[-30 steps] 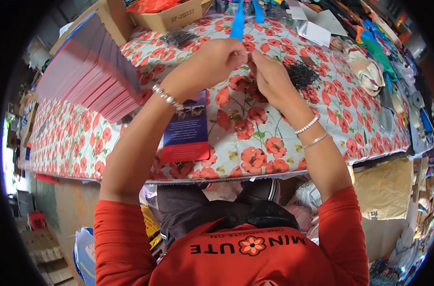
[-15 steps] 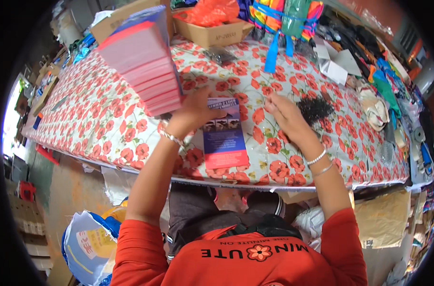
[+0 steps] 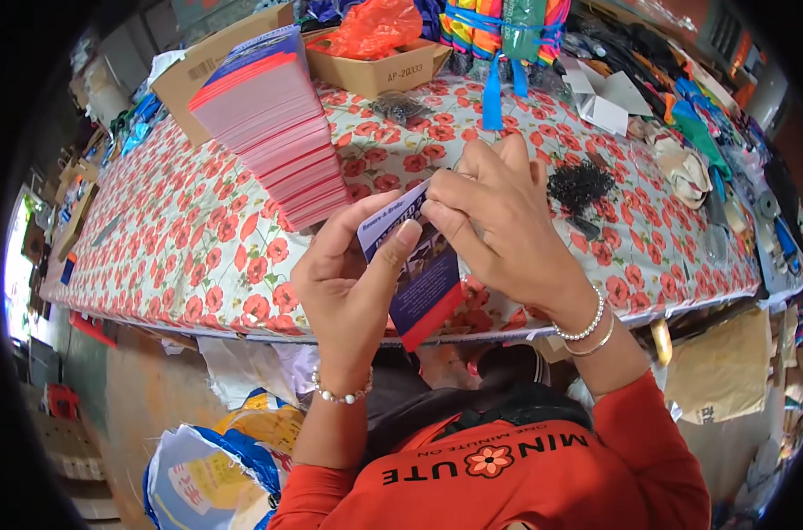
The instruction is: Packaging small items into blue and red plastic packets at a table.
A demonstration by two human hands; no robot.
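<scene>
A blue and red printed card point(image 3: 426, 299) is held up, tilted, above the near edge of the table. My left hand point(image 3: 335, 278) grips its left side, thumb across the front. My right hand point(image 3: 512, 225) is closed in a pinch at the card's upper right corner; whatever its fingertips hold is hidden. To the right of that hand lies a pile of small thin black pieces point(image 3: 580, 185), too fine to name. A tall stack of similar cards point(image 3: 273, 141) leans beyond my left hand.
The table wears a poppy-patterned cloth point(image 3: 189, 256). At the back stand a cardboard box point(image 3: 397, 75) with a red plastic bag point(image 3: 375, 26) and a rainbow-coloured bundle point(image 3: 498, 31). Fabric heaps point(image 3: 684, 168) line the right side. A sack point(image 3: 211, 477) sits below at left.
The card was lying flat on the table and is now lifted in my left hand. My right hand has come leftward from near the black pile to the card's top corner.
</scene>
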